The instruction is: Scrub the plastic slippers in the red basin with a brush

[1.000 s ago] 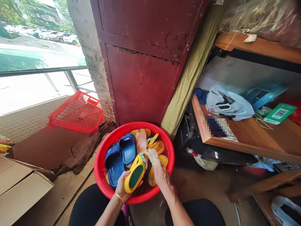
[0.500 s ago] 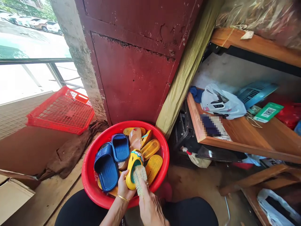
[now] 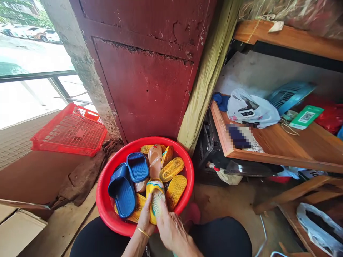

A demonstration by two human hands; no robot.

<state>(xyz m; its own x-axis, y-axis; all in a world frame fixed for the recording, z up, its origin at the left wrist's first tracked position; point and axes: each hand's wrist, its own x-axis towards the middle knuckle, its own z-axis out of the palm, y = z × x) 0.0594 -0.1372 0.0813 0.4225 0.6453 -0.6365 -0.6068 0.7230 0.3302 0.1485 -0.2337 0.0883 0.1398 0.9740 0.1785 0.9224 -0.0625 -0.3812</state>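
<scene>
My left hand (image 3: 145, 218) is closed around the near left side of a yellow clog (image 3: 154, 184) with a teal inside and a blue-and-white trim. In my right hand (image 3: 171, 226) is a scrub brush (image 3: 157, 198), its pale bristles lying in the clog's opening. Both hands are over the near edge of a red basin (image 3: 189, 175). Two blue slippers (image 3: 137, 171) lie at the basin's left. To the right, yellow slippers (image 3: 176, 190) show their patterned soles, and behind the clog is a clear beige sandal (image 3: 154, 160).
Behind the basin stands a dark red door (image 3: 147, 107). A red plastic crate (image 3: 77, 130) is at the left, above a brown cloth (image 3: 80, 187) and a cardboard box (image 3: 23, 228). At the right, a wooden shelf (image 3: 278, 142) holds a white bag (image 3: 252, 109) and a blue fan (image 3: 291, 96).
The brush has gone deeper into the clog, and my right hand is closer to my left. The clog sits slightly lower and more upright. The whole view has shifted a little.
</scene>
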